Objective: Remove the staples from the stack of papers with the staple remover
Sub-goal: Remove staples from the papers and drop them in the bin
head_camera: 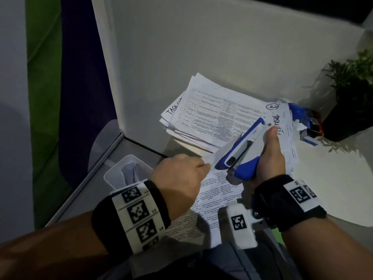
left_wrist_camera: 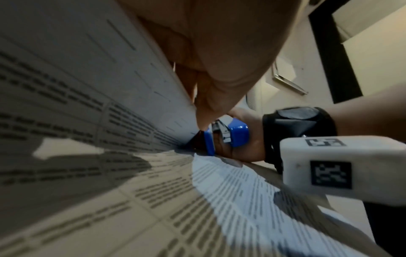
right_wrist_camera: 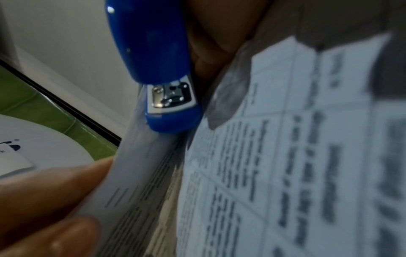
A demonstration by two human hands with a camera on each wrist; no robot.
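My right hand (head_camera: 269,152) grips a blue and white staple remover (head_camera: 241,147), its nose pointing down-left at a corner of the printed papers (head_camera: 219,194) near the table's front edge. The thumb lies along its upper side. With my left hand (head_camera: 204,165) I pinch the top sheet's corner and hold it lifted beside the nose. The left wrist view shows the raised sheet (left_wrist_camera: 87,78) and the tool (left_wrist_camera: 229,135) at the fold. In the right wrist view the metal jaw end (right_wrist_camera: 169,97) meets the sheet edge, with left fingers (right_wrist_camera: 54,191) below. No staple is visible.
A loose stack of printed papers (head_camera: 212,112) lies behind the hands. A potted plant (head_camera: 347,110) stands at the right with a blue object (head_camera: 298,114) and paper scraps beside it. A clear plastic bin (head_camera: 125,172) sits left of my left wrist. White walls enclose the table.
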